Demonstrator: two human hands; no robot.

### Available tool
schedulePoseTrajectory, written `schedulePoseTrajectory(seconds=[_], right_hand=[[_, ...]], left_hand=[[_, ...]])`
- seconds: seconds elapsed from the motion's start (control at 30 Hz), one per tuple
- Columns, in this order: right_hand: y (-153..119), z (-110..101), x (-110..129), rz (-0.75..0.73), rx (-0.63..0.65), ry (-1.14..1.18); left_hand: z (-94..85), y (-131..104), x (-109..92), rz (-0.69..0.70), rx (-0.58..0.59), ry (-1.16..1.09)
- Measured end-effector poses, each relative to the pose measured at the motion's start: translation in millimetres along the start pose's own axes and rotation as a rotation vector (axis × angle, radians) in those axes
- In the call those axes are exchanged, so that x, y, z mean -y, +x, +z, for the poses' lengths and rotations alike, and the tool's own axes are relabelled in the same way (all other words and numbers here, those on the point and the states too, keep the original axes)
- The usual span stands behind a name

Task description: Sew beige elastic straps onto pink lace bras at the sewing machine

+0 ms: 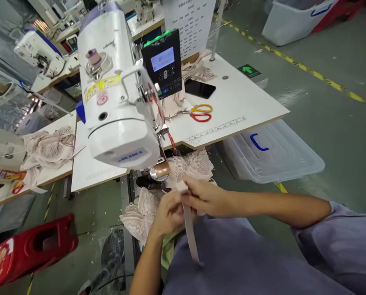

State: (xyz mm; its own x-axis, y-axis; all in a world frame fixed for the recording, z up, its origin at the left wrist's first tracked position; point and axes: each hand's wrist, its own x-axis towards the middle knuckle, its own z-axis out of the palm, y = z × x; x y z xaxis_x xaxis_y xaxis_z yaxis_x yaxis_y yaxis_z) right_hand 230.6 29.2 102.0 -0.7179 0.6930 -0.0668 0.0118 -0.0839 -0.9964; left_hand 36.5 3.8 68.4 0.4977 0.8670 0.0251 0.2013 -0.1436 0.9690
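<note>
A pale beige strap (189, 231) hangs down from between my two hands, over the purple clothing on my lap. My right hand (204, 196) pinches its folded upper end between thumb and fingers. Just left of it, my left hand (169, 213) has its fingers curled round the strap at the same spot, touching my right hand. Beige lace bra cups (198, 164) lie beyond my hands, below the head of the white sewing machine (118, 123). More lace cups (142, 213) hang to the left of my left hand.
On the white table (232, 90) are scissors (201, 116), a black phone (200, 88) and beige fabric pieces (173, 104). A control panel (164, 63) stands beside the machine. A lidded clear bin (278, 153) is at the right, a red stool (32, 250) at the lower left.
</note>
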Motion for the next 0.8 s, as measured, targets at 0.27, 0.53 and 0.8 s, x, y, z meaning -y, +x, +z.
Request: schedulePoseTrajectory(seconds=[0.27, 0.53, 0.8], right_hand=[[44, -95, -26, -0.136, -0.714, 0.358], [15, -30, -72, 0.209, -0.045, 0.348], [66, -76, -51, 0.033, -0.556, 0.205]], left_hand=[[1.0, -6, 2, -0.256, 0.106, -0.199], [9.0, 26, -16, -0.261, 0.015, -0.178], [-21.0, 31, 11, 0.201, -0.456, 0.706]])
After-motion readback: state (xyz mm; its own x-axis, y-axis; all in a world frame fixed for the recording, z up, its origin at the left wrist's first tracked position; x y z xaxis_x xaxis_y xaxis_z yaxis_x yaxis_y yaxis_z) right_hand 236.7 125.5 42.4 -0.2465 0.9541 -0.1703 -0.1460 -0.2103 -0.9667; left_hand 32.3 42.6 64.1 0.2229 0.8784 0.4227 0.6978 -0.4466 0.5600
